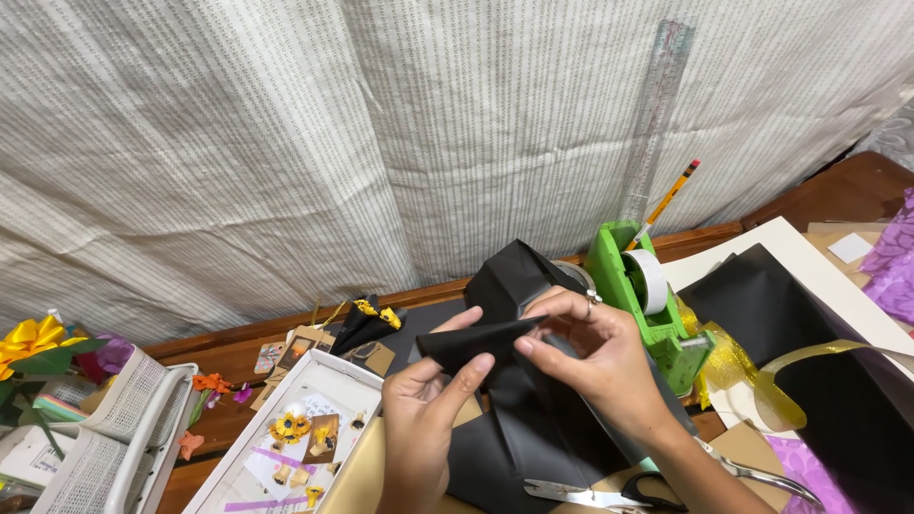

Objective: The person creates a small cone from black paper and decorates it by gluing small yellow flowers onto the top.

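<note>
Both hands pinch a folded piece of black paper [476,345] held above the table: the left hand [424,419] has thumb and forefinger closed narrowly on its lower edge, the right hand [595,357] has fingertips nipped on its right corner. Beneath lie more black paper sheets [519,438] and scissors [590,493]; a green tape dispenser [643,286] stands just beside the right hand.

even, fairly bright indoor light, seems to come from above and front. pale curtain [286,143] lit flat, no hard glare. soft shadows under the hands and black paper [495,333]. black sheets lose detail, near crushed. faint sheen on clear ruler [655,114] and gold ribbon [762,381]. wide-angle bending at edges, corners slightly soft. centre sharp, no motion blur.
</note>
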